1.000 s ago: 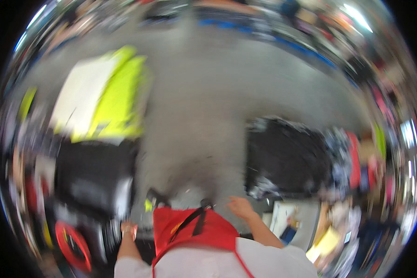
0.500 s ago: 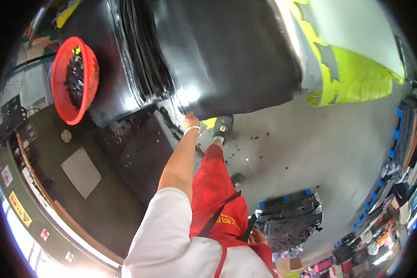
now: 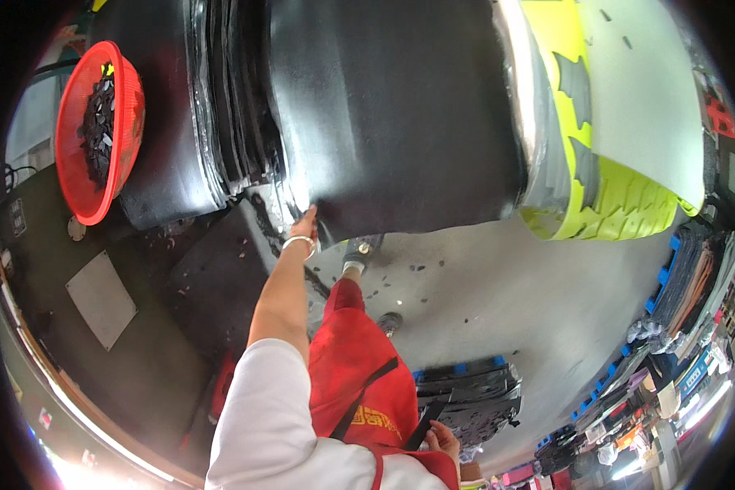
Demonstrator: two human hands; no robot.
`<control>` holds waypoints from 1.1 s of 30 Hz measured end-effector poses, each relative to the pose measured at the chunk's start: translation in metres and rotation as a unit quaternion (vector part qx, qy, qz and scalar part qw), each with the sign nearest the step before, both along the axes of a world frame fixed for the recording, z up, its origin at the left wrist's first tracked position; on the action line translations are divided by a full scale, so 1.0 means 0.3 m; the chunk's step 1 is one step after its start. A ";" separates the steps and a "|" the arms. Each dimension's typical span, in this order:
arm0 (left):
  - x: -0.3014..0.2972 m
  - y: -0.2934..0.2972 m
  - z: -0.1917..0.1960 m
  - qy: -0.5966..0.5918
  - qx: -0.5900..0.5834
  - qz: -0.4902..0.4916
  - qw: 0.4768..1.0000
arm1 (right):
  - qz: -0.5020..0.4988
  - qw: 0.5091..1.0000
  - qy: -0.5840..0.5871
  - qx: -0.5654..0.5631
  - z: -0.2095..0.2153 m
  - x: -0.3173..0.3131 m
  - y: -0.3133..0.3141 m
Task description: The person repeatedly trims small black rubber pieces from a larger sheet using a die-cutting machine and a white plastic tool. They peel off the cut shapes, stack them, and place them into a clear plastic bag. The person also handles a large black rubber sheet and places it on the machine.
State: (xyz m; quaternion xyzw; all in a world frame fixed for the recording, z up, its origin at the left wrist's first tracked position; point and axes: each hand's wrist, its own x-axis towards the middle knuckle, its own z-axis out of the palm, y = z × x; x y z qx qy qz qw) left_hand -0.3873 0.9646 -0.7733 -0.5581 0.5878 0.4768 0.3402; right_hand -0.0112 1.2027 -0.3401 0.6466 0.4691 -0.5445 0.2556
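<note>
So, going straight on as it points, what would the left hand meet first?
Probably the near edge of the large black sheet; the left hand may already be touching it, as depth there is unclear.

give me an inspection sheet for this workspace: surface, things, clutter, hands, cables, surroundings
Surface: grey floor, dark scraps scattered near the shoes.
Job's things: large black sheet, smooth and glossy.
Clutter: red basket holding dark pieces.
Hands: left hand at the black sheet's near edge, grip unclear; right hand by the red apron.
Cables: dark cable-like line by the basket.
Surroundings: yellow-green sheet; stacked materials on blue pallets.
</note>
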 end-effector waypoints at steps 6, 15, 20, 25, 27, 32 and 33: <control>-0.037 0.141 0.203 0.026 -0.015 -0.350 0.936 | 0.014 0.999 0.030 0.009 -0.045 0.155 0.007; 0.121 0.336 1.450 0.255 0.125 -0.618 0.733 | 0.077 0.992 0.089 0.039 -0.030 0.212 0.108; 0.524 0.349 1.980 0.331 0.249 -0.595 0.689 | 0.006 0.892 0.450 0.052 0.113 0.035 0.139; 0.761 0.171 2.176 0.666 0.338 -0.377 0.547 | 0.088 0.859 0.502 0.049 0.193 -0.077 0.049; 0.787 0.084 2.204 0.784 0.228 -0.358 0.454 | 0.115 0.852 0.511 0.012 0.203 -0.112 0.014; 0.908 -0.170 2.284 0.858 0.074 -0.310 0.404 | 0.194 0.840 0.501 -0.076 0.186 -0.215 -0.105; 0.937 -0.220 2.297 0.849 0.067 -0.301 0.429 | 0.214 0.837 0.494 -0.093 0.175 -0.244 -0.131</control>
